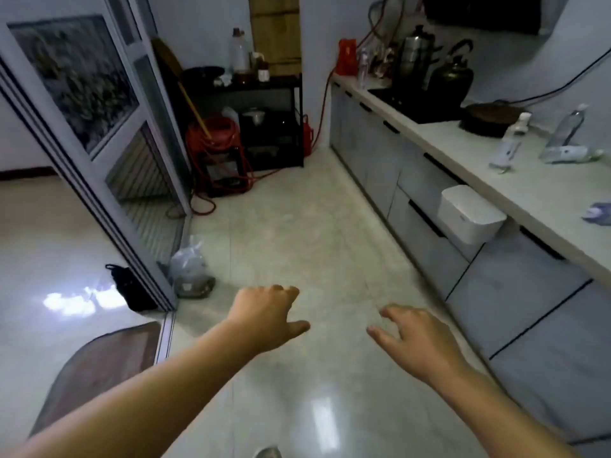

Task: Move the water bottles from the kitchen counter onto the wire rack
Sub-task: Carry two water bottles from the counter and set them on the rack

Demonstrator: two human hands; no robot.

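Note:
Clear water bottles stand on the pale kitchen counter (535, 193) at the right: one with a white cap (511, 142), a taller one (567, 127) behind it, and one lying on its side (568, 153). Another small bottle (363, 68) stands far back on the counter. The black wire rack (264, 123) stands at the far wall with a large bottle (238, 52) on top. My left hand (264, 317) and my right hand (416, 338) hover over the floor, both empty with fingers apart, well short of the counter.
A white bin (471, 213) hangs on the cabinet front. Kettles (451, 77) and a stove sit on the counter. Red hose and a crate (218, 153) lie beside the rack. A sliding door (109, 153) stands at the left, with a plastic bag (190, 262) at its foot.

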